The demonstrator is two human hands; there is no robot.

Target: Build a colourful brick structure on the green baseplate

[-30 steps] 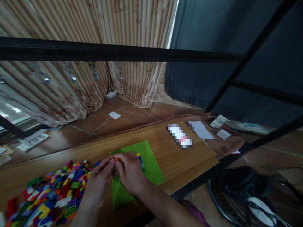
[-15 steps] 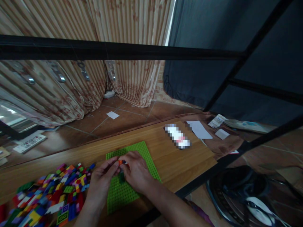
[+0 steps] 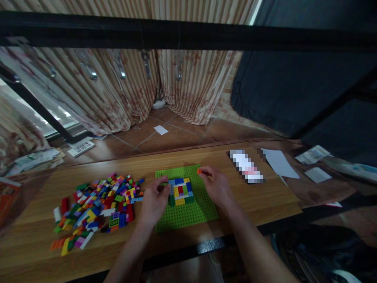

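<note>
While your right hand (image 3: pixel 217 188) pinches an orange brick (image 3: pixel 199 171) between its fingers, your left hand (image 3: pixel 154 199) curls, whether gripping anything I cannot tell, the block pattern (image 3: pixel 180 190) just beside its fingers.

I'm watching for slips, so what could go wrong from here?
The right hand holds a small orange brick in a fine pinch, so it might slip and drop. The left hand is close beside the assembled bricks on the green baseplate and could nudge them.
</note>
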